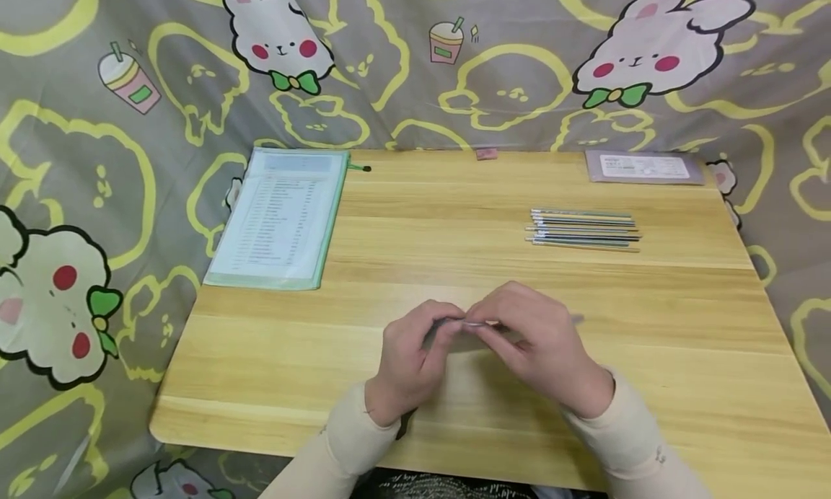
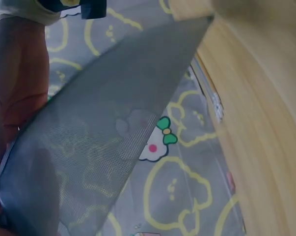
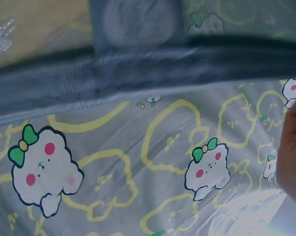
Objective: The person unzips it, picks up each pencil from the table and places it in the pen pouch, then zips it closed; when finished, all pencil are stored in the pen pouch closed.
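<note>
Pinched by both the left hand [image 1: 412, 358] and right hand [image 1: 542, 340] over the near middle of the wooden table [image 1: 260, 383], the grey mesh pouch [image 2: 89, 113] looks light and floppy, best held by its bound edge [image 3: 226, 66].

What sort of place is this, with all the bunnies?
Maybe a study corner: pencils lie on a wooden table, with a green-edged folder, and bunny-patterned fabric hangs behind.

Held sheet [image 2: 94, 103]: fine see-through mesh, matt | worktop [image 1: 448, 246]: wood-grained, smooth, faint sheen | folder [image 1: 273, 218], sheet's 10 o'clock: clear plastic over paper | pencils [image 1: 584, 230], 2 o'clock: smooth | packet [image 1: 594, 169], farther 2 o'clock: thin plastic, paper label [image 1: 644, 167] | curtain [image 1: 415, 59], 12 o'clock: printed cloth
</note>
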`<act>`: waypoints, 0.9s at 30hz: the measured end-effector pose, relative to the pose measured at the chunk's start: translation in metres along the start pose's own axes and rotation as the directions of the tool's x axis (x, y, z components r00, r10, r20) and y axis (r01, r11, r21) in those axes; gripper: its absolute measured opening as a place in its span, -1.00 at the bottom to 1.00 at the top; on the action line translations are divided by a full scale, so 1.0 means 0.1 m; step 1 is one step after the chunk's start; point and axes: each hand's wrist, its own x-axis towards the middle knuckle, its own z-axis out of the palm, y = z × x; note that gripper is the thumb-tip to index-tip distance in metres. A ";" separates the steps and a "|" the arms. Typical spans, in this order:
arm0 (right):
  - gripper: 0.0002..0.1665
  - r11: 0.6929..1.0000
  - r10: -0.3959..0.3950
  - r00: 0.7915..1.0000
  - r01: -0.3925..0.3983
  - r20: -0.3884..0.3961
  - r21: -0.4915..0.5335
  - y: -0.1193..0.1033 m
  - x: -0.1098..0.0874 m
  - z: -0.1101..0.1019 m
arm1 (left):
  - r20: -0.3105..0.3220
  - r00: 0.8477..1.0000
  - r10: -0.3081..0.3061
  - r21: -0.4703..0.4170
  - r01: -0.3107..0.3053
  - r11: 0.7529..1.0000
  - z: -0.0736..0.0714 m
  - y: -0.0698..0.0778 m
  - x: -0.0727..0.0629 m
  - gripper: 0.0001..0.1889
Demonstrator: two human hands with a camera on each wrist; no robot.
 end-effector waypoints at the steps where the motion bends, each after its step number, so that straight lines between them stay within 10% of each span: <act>1: -0.70 1.000 -0.002 1.000 0.002 0.016 0.005 0.00 -0.02 0.01 | -0.009 1.000 -0.005 -0.003 0.005 1.000 0.00 0.00 -0.01 -0.65; 11: -0.58 0.986 0.108 0.963 -0.072 0.247 -0.152 0.07 -0.40 -0.34 | -0.056 0.995 -0.081 0.036 0.083 0.996 -0.12 -0.07 -0.15 -0.68; 20: -0.43 0.918 0.316 0.929 -0.248 0.193 -0.311 0.31 -1.01 -0.89 | -0.069 0.972 -0.225 -0.066 0.220 0.973 -0.46 -0.32 -0.12 -0.63; 27: -0.70 0.905 0.370 0.892 -0.283 0.260 -0.318 0.26 -0.82 -0.84 | 0.008 0.976 -0.217 -0.152 0.216 0.965 -0.39 -0.41 -0.11 -0.64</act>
